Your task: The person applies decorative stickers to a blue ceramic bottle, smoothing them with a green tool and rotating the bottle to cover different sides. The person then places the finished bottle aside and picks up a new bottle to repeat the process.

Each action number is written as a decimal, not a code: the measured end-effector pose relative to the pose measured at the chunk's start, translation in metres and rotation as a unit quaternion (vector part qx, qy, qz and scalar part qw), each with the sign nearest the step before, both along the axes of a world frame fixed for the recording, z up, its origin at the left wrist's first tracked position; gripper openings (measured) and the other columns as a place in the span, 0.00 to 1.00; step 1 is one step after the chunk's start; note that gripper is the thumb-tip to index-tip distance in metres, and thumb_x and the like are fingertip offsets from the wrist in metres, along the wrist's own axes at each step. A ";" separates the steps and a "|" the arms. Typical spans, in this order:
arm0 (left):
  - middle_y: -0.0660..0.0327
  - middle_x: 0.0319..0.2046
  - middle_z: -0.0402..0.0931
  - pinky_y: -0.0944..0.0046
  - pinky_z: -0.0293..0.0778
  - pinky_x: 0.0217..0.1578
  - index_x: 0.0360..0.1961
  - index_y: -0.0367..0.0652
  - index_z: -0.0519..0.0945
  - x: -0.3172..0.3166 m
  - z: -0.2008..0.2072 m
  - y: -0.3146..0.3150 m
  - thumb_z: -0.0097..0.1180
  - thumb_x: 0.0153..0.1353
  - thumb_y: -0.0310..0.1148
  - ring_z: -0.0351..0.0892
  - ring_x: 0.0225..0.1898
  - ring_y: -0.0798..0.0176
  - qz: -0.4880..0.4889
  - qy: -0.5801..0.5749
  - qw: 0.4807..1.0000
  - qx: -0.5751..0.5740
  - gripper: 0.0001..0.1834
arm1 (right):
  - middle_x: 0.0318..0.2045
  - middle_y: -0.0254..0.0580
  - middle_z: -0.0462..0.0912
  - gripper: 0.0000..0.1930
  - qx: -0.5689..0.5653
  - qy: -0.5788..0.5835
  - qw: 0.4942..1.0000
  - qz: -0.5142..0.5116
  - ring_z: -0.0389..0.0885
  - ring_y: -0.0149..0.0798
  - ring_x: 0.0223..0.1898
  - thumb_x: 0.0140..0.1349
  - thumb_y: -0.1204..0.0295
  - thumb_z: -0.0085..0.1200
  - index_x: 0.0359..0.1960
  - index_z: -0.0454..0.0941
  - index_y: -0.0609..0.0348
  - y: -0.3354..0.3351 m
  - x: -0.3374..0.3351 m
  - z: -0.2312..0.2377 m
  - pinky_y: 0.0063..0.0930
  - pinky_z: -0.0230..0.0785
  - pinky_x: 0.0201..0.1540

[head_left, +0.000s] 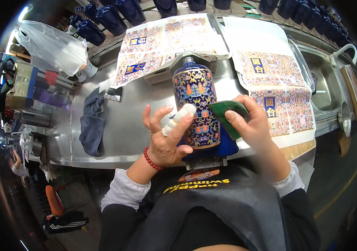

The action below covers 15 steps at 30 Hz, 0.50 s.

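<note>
A dark blue bottle (pixel 194 94) covered in a colourful floral pattern lies in front of me, its neck pointing away against a grey holder (pixel 203 57). Blue material (pixel 230 144) shows beneath its near right side. My right hand (pixel 253 121) grips a flat green scraper (pixel 230 113), thumb on its face, its edge by the bottle's right side. My left hand (pixel 166 140) hovers at the bottle's left side with fingers spread, holding nothing. White wrapping (pixel 183 115) covers part of its fingers, and a red bead bracelet (pixel 150 159) circles the wrist. Whether those fingers touch the bottle, I cannot tell.
Printed pattern sheets (pixel 153 37) lie behind the bottle, more sheets (pixel 276 83) to its right. A blue-grey cloth (pixel 91 125) rests on the metal table's left. Several dark blue bottles (pixel 113 21) line the back. At right are a sink (pixel 325 75) and metal bowl (pixel 345 119).
</note>
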<state>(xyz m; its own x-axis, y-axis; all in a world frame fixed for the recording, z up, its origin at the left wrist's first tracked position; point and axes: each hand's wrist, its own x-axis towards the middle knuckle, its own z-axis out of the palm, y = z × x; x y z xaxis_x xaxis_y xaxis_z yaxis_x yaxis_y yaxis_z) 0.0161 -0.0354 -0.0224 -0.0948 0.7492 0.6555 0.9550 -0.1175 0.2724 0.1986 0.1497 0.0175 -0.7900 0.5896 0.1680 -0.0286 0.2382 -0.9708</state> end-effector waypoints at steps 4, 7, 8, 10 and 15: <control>0.69 0.52 0.80 0.38 0.35 0.72 0.55 0.58 0.84 0.003 0.002 -0.001 0.38 0.72 0.65 0.67 0.57 0.58 -0.032 0.064 0.997 -0.008 0.31 | 0.31 0.34 0.81 0.11 -0.027 -0.018 0.999 -0.016 0.77 0.24 0.33 0.68 0.68 0.60 0.42 0.76 0.62 -0.003 0.002 -0.007 0.22 0.71 0.38; 0.68 0.51 0.81 0.38 0.36 0.72 0.54 0.57 0.85 0.005 0.004 -0.002 0.38 0.71 0.66 0.67 0.57 0.58 -0.065 0.073 0.995 0.006 0.33 | 0.32 0.35 0.82 0.12 -0.017 -0.032 0.999 -0.023 0.77 0.24 0.35 0.68 0.66 0.61 0.43 0.76 0.61 -0.003 0.003 -0.009 0.23 0.72 0.39; 0.67 0.51 0.81 0.38 0.36 0.72 0.55 0.55 0.85 0.004 0.004 -0.002 0.38 0.70 0.67 0.67 0.57 0.57 -0.057 0.044 0.997 0.003 0.34 | 0.32 0.35 0.82 0.12 -0.012 -0.041 0.999 -0.023 0.77 0.25 0.35 0.68 0.66 0.61 0.43 0.76 0.61 -0.003 0.003 -0.009 0.23 0.72 0.39; 0.66 0.51 0.82 0.38 0.35 0.72 0.56 0.51 0.84 -0.001 0.006 0.002 0.38 0.70 0.68 0.66 0.57 0.56 -0.047 -0.007 0.999 0.007 0.36 | 0.32 0.35 0.82 0.12 -0.008 -0.037 0.999 -0.021 0.78 0.25 0.35 0.68 0.66 0.61 0.43 0.76 0.61 -0.003 0.003 -0.008 0.23 0.72 0.39; 0.64 0.51 0.82 0.38 0.35 0.72 0.57 0.48 0.83 -0.004 0.008 0.011 0.37 0.72 0.66 0.64 0.57 0.54 -0.001 0.017 1.000 0.009 0.36 | 0.31 0.40 0.82 0.12 0.010 -0.026 0.999 -0.033 0.79 0.30 0.32 0.68 0.66 0.61 0.43 0.77 0.63 -0.004 0.001 -0.010 0.26 0.72 0.37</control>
<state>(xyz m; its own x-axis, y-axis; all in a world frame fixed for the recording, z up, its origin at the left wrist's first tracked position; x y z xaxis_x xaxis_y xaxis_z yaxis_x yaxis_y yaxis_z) 0.0116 -0.0239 -0.0144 -0.0704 0.7377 0.6715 0.9632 -0.1247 0.2380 0.1997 0.1461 0.0078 -0.7569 0.6382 0.1406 0.0375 0.2572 -0.9656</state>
